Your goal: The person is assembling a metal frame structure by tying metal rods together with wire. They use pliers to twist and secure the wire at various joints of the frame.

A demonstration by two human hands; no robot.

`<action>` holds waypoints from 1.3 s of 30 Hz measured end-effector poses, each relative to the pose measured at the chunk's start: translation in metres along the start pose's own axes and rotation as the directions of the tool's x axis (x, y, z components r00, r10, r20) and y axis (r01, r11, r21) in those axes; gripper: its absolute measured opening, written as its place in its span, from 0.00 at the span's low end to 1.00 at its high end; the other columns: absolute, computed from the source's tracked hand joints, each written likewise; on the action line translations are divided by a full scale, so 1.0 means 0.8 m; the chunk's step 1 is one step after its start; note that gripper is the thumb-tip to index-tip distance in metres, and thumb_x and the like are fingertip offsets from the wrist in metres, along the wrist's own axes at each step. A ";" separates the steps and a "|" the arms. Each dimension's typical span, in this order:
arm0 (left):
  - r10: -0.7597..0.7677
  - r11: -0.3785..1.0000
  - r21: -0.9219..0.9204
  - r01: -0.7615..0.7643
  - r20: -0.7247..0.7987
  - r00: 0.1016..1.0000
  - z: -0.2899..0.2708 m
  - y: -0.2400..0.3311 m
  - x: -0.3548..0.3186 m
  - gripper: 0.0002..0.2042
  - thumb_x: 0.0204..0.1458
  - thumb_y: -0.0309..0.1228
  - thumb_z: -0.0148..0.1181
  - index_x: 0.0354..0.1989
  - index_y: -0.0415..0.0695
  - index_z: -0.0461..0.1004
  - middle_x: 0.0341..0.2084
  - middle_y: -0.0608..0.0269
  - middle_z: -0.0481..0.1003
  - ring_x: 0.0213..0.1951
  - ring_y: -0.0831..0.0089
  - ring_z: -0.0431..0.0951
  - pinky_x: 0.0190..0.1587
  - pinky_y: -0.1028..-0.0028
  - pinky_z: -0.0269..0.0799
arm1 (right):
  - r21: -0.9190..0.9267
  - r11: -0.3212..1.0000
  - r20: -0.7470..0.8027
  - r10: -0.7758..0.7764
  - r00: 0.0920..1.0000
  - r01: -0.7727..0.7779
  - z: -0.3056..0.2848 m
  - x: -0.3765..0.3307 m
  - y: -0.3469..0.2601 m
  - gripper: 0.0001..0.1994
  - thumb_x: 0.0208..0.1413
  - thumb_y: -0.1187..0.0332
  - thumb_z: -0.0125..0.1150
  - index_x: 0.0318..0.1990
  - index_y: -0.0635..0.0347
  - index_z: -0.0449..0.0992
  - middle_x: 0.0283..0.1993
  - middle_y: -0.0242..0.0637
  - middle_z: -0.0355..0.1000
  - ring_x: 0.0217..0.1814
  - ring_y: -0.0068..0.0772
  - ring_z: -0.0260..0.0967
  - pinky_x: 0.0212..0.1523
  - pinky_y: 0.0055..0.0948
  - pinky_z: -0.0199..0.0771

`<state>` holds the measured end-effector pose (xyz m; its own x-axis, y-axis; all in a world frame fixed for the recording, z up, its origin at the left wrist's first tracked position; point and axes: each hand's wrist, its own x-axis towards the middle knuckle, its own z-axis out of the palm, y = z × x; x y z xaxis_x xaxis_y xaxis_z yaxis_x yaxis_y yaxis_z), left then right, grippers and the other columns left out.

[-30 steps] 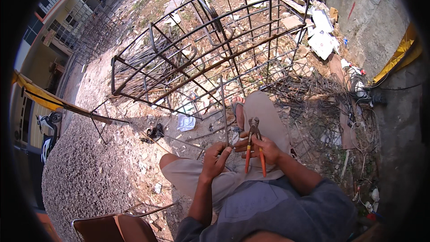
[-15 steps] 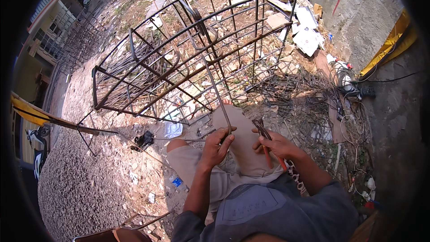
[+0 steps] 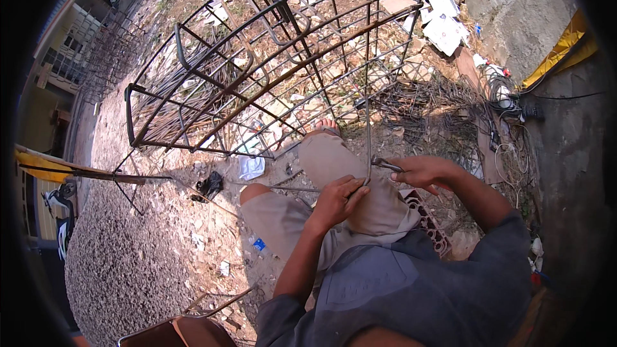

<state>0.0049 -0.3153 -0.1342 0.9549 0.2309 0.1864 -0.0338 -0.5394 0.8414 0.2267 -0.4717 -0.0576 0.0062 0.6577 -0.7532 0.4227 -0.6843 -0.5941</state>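
Observation:
A bent steel rod (image 3: 368, 115) is pinched in my left hand (image 3: 339, 200), right at its corner above my knee. One leg of the rod stands up toward the cage; the other runs off to the left. My right hand (image 3: 425, 172) is wrapped round pincers (image 3: 389, 166), whose jaws point left and lie beside or against the upright leg, just above the bend. Whether the jaws grip the rod I cannot tell. The pincers' red handles are mostly hidden under my right palm. Beyond my knees stands a rebar cage (image 3: 281, 81) of long bars and bent ties.
Loose rods lie in a pile (image 3: 173, 112) beneath the cage, and tangled wire (image 3: 424, 106) lies to its right. Cables (image 3: 511, 148) run along the concrete wall (image 3: 514, 0). Gravel (image 3: 128, 270) spreads at the left. A brown chair (image 3: 186, 334) is at the lower left.
Both hands have moved right. The rod's upper leg has swung right and now stands more upright. The pincers have turned from pointing upward to pointing left at the rod.

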 end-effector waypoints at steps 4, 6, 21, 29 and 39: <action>-0.006 1.000 -0.018 0.004 -0.088 0.996 0.008 0.004 -0.008 0.10 0.58 0.31 0.64 0.42 0.37 0.81 0.27 0.53 0.76 0.29 0.54 0.78 0.33 0.61 0.72 | -0.028 1.000 0.094 0.014 0.995 -0.012 -0.014 0.003 0.005 0.28 0.71 0.59 0.44 0.74 0.61 0.52 0.23 0.44 0.72 0.13 0.33 0.69 0.49 0.39 0.74; -0.017 1.000 -0.004 0.017 -0.078 0.997 0.011 0.005 -0.011 0.10 0.58 0.29 0.64 0.43 0.35 0.80 0.27 0.53 0.75 0.28 0.56 0.78 0.33 0.63 0.72 | -0.082 0.996 0.149 0.055 0.987 -0.043 -0.021 0.003 0.002 0.28 0.71 0.58 0.43 0.73 0.61 0.53 0.15 0.38 0.70 0.14 0.33 0.70 0.51 0.37 0.72; -0.027 0.999 -0.022 0.023 -0.195 0.980 0.030 0.000 -0.023 0.07 0.55 0.25 0.66 0.40 0.36 0.81 0.27 0.53 0.77 0.28 0.60 0.78 0.32 0.67 0.72 | -0.208 0.944 0.372 0.319 0.872 -0.256 -0.050 0.038 -0.004 0.22 0.68 0.54 0.52 0.59 0.63 0.70 0.55 0.44 0.76 0.59 0.41 0.72 0.53 0.47 0.78; 0.016 1.000 0.004 -0.015 -0.242 0.970 0.035 -0.003 -0.024 0.06 0.53 0.24 0.67 0.38 0.38 0.81 0.27 0.54 0.78 0.29 0.59 0.79 0.33 0.65 0.73 | -0.175 0.931 0.502 0.364 0.784 -0.320 -0.039 0.052 0.014 0.21 0.68 0.55 0.54 0.60 0.60 0.71 0.56 0.44 0.77 0.58 0.41 0.74 0.52 0.49 0.78; 0.145 0.988 0.104 -0.115 -0.349 0.926 0.063 -0.013 -0.046 0.12 0.49 0.24 0.71 0.43 0.41 0.83 0.29 0.58 0.79 0.32 0.60 0.78 0.37 0.64 0.73 | -0.094 0.939 0.450 0.337 0.827 -0.332 -0.023 0.051 0.010 0.22 0.69 0.53 0.51 0.59 0.61 0.72 0.49 0.42 0.77 0.50 0.39 0.75 0.49 0.44 0.76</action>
<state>-0.0152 -0.3591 -0.1756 0.7763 0.4183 0.4715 -0.1127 -0.6440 0.7567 0.2469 -0.4446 -0.0875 -0.2600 0.1713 -0.9503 0.4802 -0.8309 -0.2812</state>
